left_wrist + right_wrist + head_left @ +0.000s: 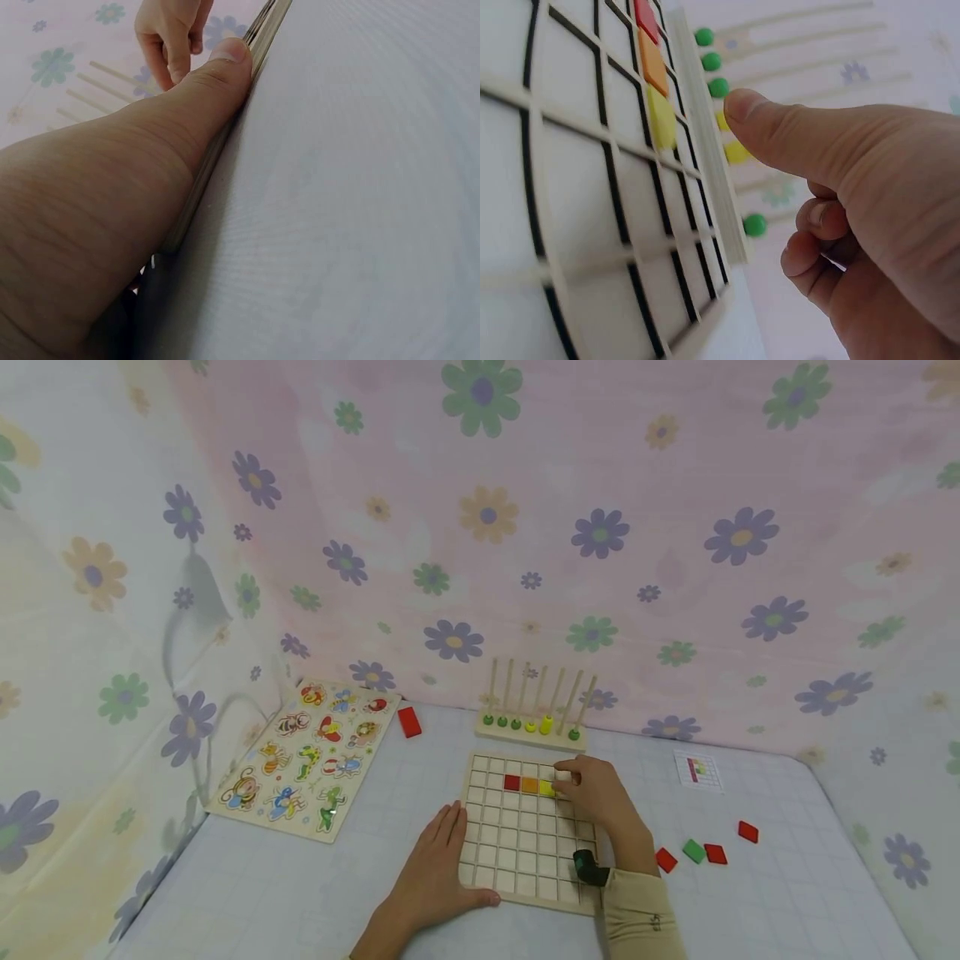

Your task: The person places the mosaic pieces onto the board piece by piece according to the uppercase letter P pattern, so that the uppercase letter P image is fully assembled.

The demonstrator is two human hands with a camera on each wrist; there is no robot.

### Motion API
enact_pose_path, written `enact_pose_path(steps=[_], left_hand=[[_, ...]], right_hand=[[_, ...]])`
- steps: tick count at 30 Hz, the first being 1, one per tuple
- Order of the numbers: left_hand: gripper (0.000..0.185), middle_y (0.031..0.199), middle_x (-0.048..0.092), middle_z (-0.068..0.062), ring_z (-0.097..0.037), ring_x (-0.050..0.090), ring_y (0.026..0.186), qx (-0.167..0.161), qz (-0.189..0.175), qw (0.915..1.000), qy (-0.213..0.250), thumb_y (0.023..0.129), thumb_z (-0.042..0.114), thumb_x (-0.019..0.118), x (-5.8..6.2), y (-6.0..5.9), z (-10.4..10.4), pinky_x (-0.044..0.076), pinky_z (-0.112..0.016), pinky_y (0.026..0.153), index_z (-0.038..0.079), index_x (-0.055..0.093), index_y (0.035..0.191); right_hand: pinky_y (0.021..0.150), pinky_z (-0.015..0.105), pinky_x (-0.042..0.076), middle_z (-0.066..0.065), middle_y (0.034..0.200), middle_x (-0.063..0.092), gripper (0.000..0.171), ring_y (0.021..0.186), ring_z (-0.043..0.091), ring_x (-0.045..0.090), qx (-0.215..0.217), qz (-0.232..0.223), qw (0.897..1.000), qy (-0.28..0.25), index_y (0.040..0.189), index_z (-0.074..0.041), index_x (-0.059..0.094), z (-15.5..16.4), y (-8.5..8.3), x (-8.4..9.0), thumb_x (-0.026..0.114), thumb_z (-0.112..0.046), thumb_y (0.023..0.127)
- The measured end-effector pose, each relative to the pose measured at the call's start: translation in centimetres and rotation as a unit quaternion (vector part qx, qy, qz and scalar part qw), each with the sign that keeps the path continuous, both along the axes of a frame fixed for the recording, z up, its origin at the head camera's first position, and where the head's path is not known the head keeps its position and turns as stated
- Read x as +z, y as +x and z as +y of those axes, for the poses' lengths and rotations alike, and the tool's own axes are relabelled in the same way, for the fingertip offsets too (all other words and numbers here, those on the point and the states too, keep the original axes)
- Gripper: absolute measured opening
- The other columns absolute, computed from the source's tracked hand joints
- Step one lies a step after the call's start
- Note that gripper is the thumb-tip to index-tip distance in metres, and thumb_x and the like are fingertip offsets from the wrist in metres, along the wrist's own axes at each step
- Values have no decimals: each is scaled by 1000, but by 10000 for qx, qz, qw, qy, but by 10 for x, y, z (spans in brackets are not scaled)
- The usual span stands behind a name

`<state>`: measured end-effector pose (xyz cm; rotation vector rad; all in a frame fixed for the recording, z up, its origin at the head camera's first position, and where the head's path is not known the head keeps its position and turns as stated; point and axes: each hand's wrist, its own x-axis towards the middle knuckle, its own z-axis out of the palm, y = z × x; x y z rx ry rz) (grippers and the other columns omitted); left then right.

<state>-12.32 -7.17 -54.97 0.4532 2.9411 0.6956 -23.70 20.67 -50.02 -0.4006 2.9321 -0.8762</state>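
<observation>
A wooden grid board point(510, 862) lies on the table with a red tile point(512, 782), an orange tile point(529, 785) and a yellow tile point(547, 787) side by side in one of its upper rows. My left hand point(431, 868) rests along the board's left side, fingers extended, its thumb at the front edge. Over the upper right of the grid is my right hand point(600, 789), close to the yellow tile. In the right wrist view this hand's thumb point(780, 127) is stretched out and the other fingers are loosely bent; nothing shows in its grasp.
Behind the board stands a wooden peg rack point(532, 737) with green and yellow beads. An insect picture puzzle point(307, 760) and a red block point(409, 722) lie at the left. To the right are a pattern card point(699, 770), several loose red tiles point(748, 832) and a green tile point(694, 851).
</observation>
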Motion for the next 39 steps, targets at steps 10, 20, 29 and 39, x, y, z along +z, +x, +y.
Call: enact_pose_path(steps=[10, 20, 29, 39], left_hand=[[135, 170, 23, -14, -32, 20, 158, -17, 53, 10000, -29, 67, 90, 64, -2, -1, 0, 27, -48, 127, 2, 25, 161], [135, 170, 21, -14, -33, 18, 159, 19, -52, 10000, 47, 67, 90, 64, -1, 0, 0, 27, -49, 127, 3, 24, 162], [135, 171, 21, -13, -32, 18, 158, 30, -27, 10000, 44, 67, 91, 63, -1, 1, 2, 27, -49, 127, 4, 24, 162], [136, 171, 20, -14, -34, 18, 158, 73, -121, 9999, 6, 67, 92, 63, 1, 1, 2, 28, -51, 127, 3, 24, 162]], right_hand=[[58, 30, 29, 2, 72, 41, 34, 64, 16, 34, -421, -132, 9990, -115, 124, -8, 74, 38, 9, 1, 75, -22, 93], [58, 30, 29, 2, 76, 37, 38, 67, 17, 32, -1118, -358, 9930, -94, 128, -10, 72, 86, 25, 8, 74, -28, 94], [65, 30, 35, 12, 94, 51, 48, 86, 26, 45, -1713, -693, 9828, -26, 135, -12, 67, 127, 42, 15, 71, -39, 95], [69, 33, 42, 14, 99, 54, 57, 89, 29, 52, -2312, -929, 9684, -118, 139, -10, 63, 160, 56, 13, 67, -47, 97]])
